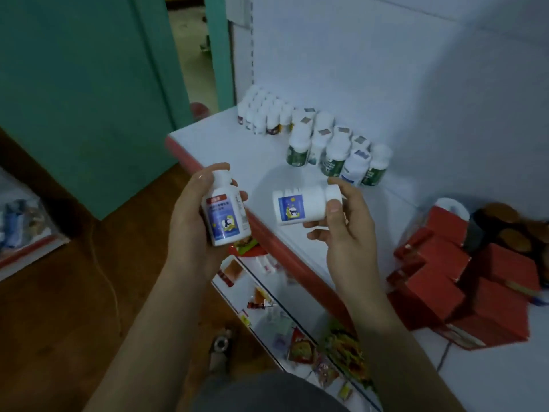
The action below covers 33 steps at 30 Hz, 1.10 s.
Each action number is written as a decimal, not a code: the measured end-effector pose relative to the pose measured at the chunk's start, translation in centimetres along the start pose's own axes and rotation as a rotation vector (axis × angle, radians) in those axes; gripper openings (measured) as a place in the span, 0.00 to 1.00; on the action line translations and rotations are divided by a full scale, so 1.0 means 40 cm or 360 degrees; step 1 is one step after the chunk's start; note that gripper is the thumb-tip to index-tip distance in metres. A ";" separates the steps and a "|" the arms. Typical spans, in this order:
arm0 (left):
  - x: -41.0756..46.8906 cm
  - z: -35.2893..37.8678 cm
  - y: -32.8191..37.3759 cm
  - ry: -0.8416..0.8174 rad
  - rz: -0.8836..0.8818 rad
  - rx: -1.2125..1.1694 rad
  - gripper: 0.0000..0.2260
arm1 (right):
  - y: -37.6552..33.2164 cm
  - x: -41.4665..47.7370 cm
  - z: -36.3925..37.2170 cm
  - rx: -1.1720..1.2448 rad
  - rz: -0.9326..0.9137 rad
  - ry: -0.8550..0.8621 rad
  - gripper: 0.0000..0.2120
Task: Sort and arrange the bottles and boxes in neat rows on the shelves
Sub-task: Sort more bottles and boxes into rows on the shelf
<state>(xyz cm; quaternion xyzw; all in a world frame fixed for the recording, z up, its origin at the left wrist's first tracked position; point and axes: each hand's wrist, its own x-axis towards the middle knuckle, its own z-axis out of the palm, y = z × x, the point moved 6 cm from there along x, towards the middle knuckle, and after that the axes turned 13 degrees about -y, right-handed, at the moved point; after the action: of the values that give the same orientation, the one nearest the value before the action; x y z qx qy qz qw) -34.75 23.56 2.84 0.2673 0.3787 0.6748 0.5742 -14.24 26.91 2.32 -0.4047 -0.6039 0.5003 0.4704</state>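
Above the shelf [252,150] edge, the left hand [190,215] wraps one upright bottle [227,211]; the right hand [341,227] pinches another sideways bottle [300,208] near its cap. Both seem light, rigid, smooth; gripping the body is safest.

Open middle, crowded ends
We see bare shelf [225,147] ahead; green-labelled bottles [335,156] crowd the back wall, small bottles [261,120] the far corner, red boxes [439,281] block the right.

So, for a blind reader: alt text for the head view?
Left hand holds a blue-labelled white bottle upright, right hand a matching bottle sideways, at a white shelf. Rows of bottles stand behind; red boxes are piled right.
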 end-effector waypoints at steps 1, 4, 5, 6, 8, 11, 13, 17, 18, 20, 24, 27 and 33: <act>0.061 0.001 -0.004 -0.0061 -0.0025 0.0056 0.10 | 0.011 0.022 -0.010 -0.0071 -0.0005 0.0085 0.13; 0.244 0.007 -0.017 -0.0311 -0.0123 0.0198 0.11 | 0.023 0.116 -0.052 -0.0626 -0.0002 0.0342 0.15; 0.295 0.010 -0.023 -0.0402 -0.0171 0.0232 0.12 | 0.024 0.150 -0.059 -0.0873 0.0080 0.0336 0.16; 0.345 0.013 -0.028 -0.0495 -0.0209 0.0256 0.13 | 0.026 0.188 -0.063 -0.1064 0.0177 0.0303 0.17; 0.426 0.017 -0.041 -0.0618 -0.0256 0.0275 0.14 | 0.020 0.259 -0.056 -0.1337 0.0295 0.0204 0.20; 0.509 0.015 -0.060 -0.0700 -0.0297 0.0244 0.18 | 0.002 0.350 -0.020 -0.1739 0.0349 -0.0028 0.23; 0.542 0.007 -0.074 -0.0768 -0.0350 0.0238 0.19 | 0.011 0.391 -0.008 -0.1920 0.0466 -0.0202 0.25; 0.584 -0.017 -0.097 -0.0846 -0.0427 0.0213 0.13 | 0.024 0.428 -0.003 -0.2082 0.0536 -0.0260 0.26; 0.590 -0.021 -0.099 -0.0868 -0.0427 0.0224 0.10 | 0.025 0.433 -0.001 -0.2109 0.0526 -0.0242 0.25; 0.599 -0.028 -0.101 -0.0898 -0.0429 0.0254 0.10 | 0.025 0.440 0.002 -0.2142 0.0517 -0.0177 0.23; 0.611 -0.025 -0.090 -0.0997 -0.0447 0.0250 0.18 | 0.028 0.439 0.002 -0.2168 0.0446 -0.0048 0.21; 0.612 -0.011 -0.082 -0.1075 -0.0454 0.0187 0.23 | 0.031 0.423 0.012 -0.2155 0.0378 0.0050 0.22; 0.590 0.041 -0.083 -0.1275 -0.0345 0.0315 0.15 | -0.009 0.364 0.078 -0.1100 0.0140 0.0407 0.16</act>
<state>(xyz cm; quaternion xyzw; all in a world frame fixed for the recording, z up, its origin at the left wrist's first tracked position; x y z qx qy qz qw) -36.20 47.13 -0.69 0.5208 0.2144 0.4137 0.7153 -20.61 40.11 4.88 -0.6245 -0.6555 0.2319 0.3557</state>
